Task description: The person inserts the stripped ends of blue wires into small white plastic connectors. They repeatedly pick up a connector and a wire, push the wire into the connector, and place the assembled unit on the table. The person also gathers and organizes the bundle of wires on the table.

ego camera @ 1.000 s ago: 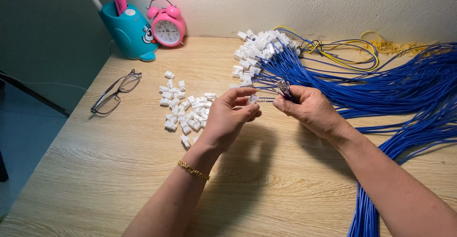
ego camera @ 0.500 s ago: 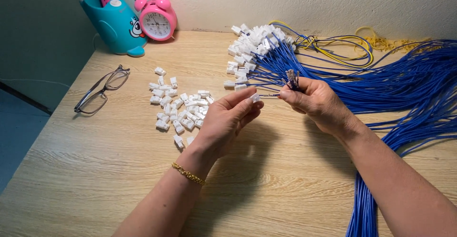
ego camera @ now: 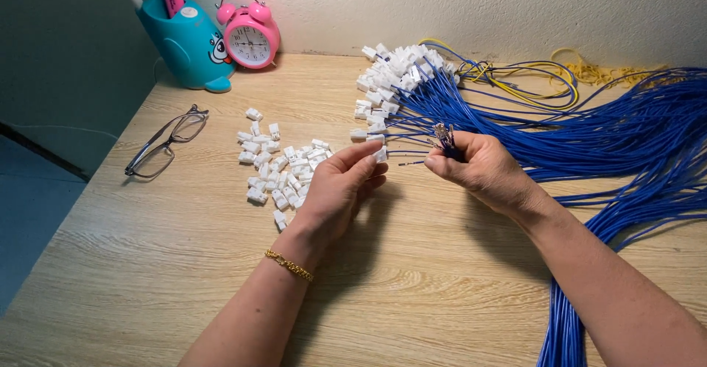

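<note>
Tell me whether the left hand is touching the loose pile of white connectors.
Apart. The head view shows the left hand raised, pinching one white connector, with bare table between its fingers and the loose pile of white connectors.

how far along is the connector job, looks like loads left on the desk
Done: a batch of blue wires already capped with white connectors lies at the back of the desk. In hand: the left hand pinches one white connector, while the right hand grips a bundle of bare wire ends. Left: a pile of loose connectors and many blue wires, so it looks partway through.
</note>
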